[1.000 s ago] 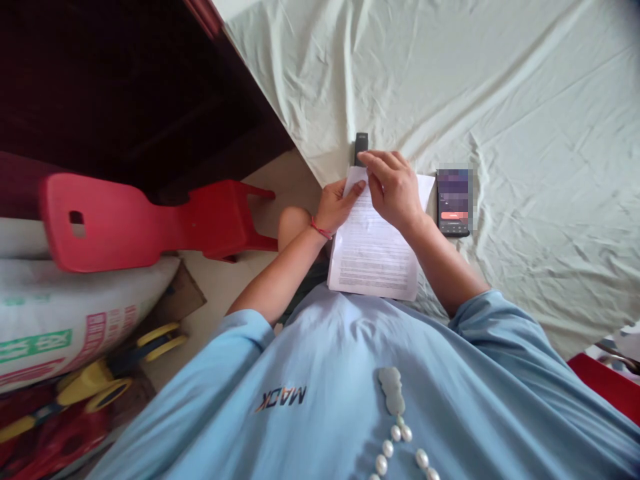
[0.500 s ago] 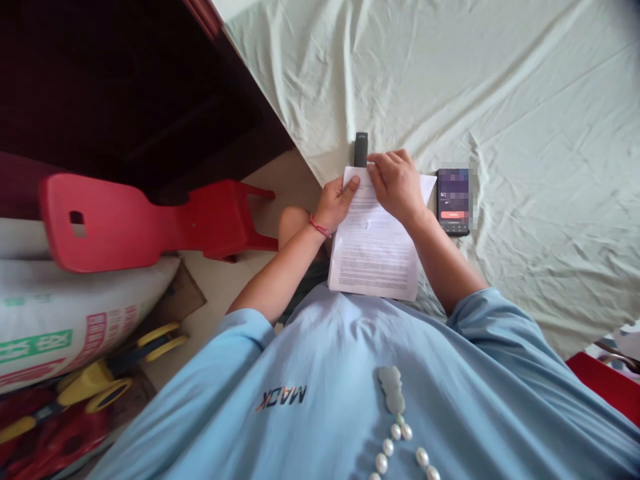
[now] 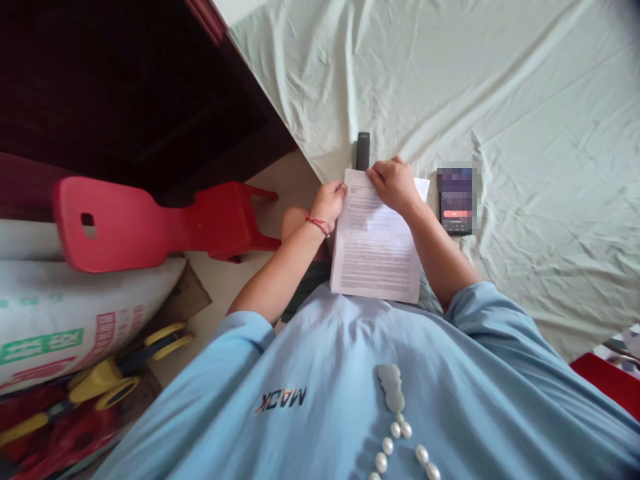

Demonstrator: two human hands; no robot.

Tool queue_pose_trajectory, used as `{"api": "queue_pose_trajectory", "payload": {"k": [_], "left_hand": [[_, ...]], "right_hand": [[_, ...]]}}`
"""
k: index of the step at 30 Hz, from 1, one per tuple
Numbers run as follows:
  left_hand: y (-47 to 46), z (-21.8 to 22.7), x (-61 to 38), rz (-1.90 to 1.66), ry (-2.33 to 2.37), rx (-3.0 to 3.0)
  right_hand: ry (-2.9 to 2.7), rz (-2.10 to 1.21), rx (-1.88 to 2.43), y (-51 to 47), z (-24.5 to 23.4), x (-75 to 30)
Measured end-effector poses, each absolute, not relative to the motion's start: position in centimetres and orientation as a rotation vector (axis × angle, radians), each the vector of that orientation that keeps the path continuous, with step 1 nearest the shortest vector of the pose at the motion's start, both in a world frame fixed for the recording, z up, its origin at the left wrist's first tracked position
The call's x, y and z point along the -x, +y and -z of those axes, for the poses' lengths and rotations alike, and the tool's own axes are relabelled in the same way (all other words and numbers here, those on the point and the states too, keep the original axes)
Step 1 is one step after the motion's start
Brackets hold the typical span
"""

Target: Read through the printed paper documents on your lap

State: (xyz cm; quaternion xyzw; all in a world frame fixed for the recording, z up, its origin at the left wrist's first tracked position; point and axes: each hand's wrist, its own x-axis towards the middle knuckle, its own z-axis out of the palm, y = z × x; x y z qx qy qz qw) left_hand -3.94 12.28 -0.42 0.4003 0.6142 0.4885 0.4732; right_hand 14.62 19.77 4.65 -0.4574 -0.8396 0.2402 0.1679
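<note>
Pale green sheet (image 3: 540, 127), wrinkled, fills the upper right of your view. Dark wooden furniture (image 3: 125, 87) takes the upper left. Your light blue shirt (image 3: 340, 353) spans the bottom, printed lettering on the chest.

Red plastic chair (image 3: 120, 227) on your left, beside the white printed sack (image 3: 145, 293). Yellow-and-blue toy (image 3: 100, 383) at lower left, below the sack.

Paper stack (image 3: 377, 263): over your lap, printed side up, near edge at your shirt front, far right corner over the sheet. Pages look roughly squared, edges slightly uneven on the left.

Left hand (image 3: 330, 203): closed at the stack's upper left edge, pinching it between thumb and fingers. Right hand (image 3: 395, 185): on the stack's top edge toward the right, palm down, fingers bent, about half closed. Fingertips are partly hidden, so can't tell whether you've got a grip or are just pressing.

Phone (image 3: 456, 210): on the sheet, right of your right forearm, screen lit, partly pixelated. Slim black object (image 3: 363, 150): on the sheet just beyond the stack's top edge, near your right hand.

Carved pendant (image 3: 391, 387) hangs on your shirt front, white beads (image 3: 381, 462) below it. Red string bracelet (image 3: 319, 224) on your left wrist.
</note>
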Motion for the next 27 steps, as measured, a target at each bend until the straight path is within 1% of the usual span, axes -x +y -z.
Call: {"api": "queue_pose_trajectory", "payload": {"k": [5, 10, 16, 27], "left_hand": [[10.7, 0.1, 2.9, -1.213, 1.543, -0.950], [8.9, -0.3, 2.1, -1.138, 1.677, -0.989], [6.2, -0.8, 1.9, -1.039, 1.780, -1.003], [-0.4, 1.8, 0.9, -0.981, 1.693, -1.042]], "right_hand": [[-2.373, -0.708, 1.313, 19.1, -4.0, -14.9], [-2.388, -0.707, 1.367, 19.1, -3.0, -14.8], [-2.436, -0.678, 1.476, 20.1, -3.3, -14.3], [-2.401, -0.565, 1.546, 21.1, -2.3, -13.6]]}}
